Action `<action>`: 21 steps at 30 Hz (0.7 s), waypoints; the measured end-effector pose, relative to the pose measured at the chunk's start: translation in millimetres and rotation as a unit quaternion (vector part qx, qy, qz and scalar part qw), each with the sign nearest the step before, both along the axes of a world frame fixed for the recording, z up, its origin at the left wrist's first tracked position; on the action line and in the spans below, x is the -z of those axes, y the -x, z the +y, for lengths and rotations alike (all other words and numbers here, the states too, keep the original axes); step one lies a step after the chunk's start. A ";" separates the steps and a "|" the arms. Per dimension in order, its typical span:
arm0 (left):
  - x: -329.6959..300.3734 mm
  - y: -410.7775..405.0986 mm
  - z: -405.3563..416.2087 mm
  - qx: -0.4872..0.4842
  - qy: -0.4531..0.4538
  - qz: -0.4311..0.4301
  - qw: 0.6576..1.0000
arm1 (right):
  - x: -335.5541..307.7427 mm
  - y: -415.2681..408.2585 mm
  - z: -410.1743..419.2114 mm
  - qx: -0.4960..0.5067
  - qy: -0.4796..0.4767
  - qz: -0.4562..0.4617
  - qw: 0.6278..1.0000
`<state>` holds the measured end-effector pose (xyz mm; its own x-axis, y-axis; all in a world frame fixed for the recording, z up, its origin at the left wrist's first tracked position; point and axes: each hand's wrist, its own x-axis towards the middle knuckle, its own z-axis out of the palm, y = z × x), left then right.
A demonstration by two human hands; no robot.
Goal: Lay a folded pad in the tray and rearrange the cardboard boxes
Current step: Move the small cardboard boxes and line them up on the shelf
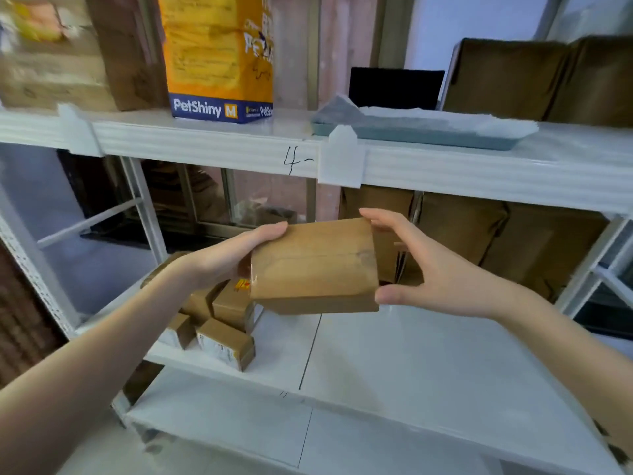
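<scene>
I hold a taped brown cardboard box [313, 265] in the air above the middle shelf. My left hand [226, 255] grips its left side and my right hand [421, 265] clamps its right end between fingers and thumb. Several small cardboard boxes [219, 320] lie piled on the middle shelf below my left wrist. On the upper shelf a grey-blue tray [428, 135] carries a white pad [445, 116] spread over it, with the pad's edges hanging past the rim.
An orange PetShiny pack [219, 56] stands on the upper shelf left of the tray. Large brown boxes [534, 77] stand at the upper right, and more [496, 241] at the back right of the middle shelf [428, 354]. A white rack post [342, 156] crosses the upper shelf edge.
</scene>
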<state>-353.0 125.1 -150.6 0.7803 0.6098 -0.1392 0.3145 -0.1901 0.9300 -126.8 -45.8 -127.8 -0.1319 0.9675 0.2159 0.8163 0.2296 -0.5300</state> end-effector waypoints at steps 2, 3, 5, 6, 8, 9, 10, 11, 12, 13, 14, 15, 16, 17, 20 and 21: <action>-7.0 -1.5 -3.4 -0.016 0.017 -0.005 1.000 | -6.3 3.7 -8.8 -0.005 0.001 -0.009 1.000; -12.2 -3.1 -7.3 -0.020 0.022 -0.013 0.999 | -9.3 5.2 -11.9 -0.003 -0.004 -0.009 1.000; -20.5 -7.1 -10.8 -0.025 0.027 -0.036 0.999 | -14.9 5.9 -15.3 0.010 -0.023 0.003 1.000; -25.1 -8.6 -11.1 -0.027 0.021 -0.044 0.998 | -18.5 5.9 -16.6 0.018 -0.036 0.008 0.999; -33.8 -11.4 -9.6 -0.026 0.011 -0.072 0.997 | -28.1 4.5 -19.6 0.028 -0.067 0.007 0.997; -38.9 -12.4 -7.9 -0.026 0.016 -0.087 0.996 | -33.7 3.2 -21.7 0.031 -0.085 0.003 0.996; -44.6 -13.5 -7.1 -0.017 0.024 -0.112 0.993 | -40.3 1.8 -24.4 0.032 -0.104 0.001 0.994; -51.3 -14.5 -7.2 0.000 0.029 -0.139 0.990 | -47.0 0.0 -27.4 0.032 -0.122 0.002 0.992; -58.1 -14.8 -8.9 0.024 0.021 -0.161 0.986 | -52.5 -2.1 -30.2 0.033 -0.140 0.007 0.990; -68.6 -17.3 -10.3 0.039 0.005 -0.178 0.983 | -60.5 -5.7 -33.2 0.035 -0.156 0.012 0.987; -74.0 -18.1 -10.1 0.042 -0.001 -0.195 0.980 | -64.8 -8.3 -34.2 0.036 -0.162 0.021 0.986; -80.3 -19.5 -7.4 0.044 -0.009 -0.214 0.976 | -70.5 -11.9 -35.6 0.037 -0.172 0.027 0.984; -87.1 -20.9 -5.7 0.049 -0.019 -0.234 0.971 | -75.6 -16.1 -37.3 0.039 -0.184 0.032 0.982; -93.8 -23.3 -6.4 0.057 -0.023 -0.257 0.964 | -80.6 -20.9 -38.1 0.044 -0.194 0.038 0.979; -118.7 -41.2 -16.9 0.057 -0.068 -0.293 0.952 | -98.2 -34.1 -38.1 0.071 -0.226 0.052 0.970; -128.4 -51.6 -19.9 0.036 -0.083 -0.300 0.950 | -104.9 -38.6 -36.5 0.082 -0.237 0.055 0.967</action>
<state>-301.3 105.2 -22.2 0.7289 0.5269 0.4372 -0.2819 -0.3509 0.8930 -88.2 -82.3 -23.0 0.0633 0.7629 0.6435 0.8071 0.3401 -0.4826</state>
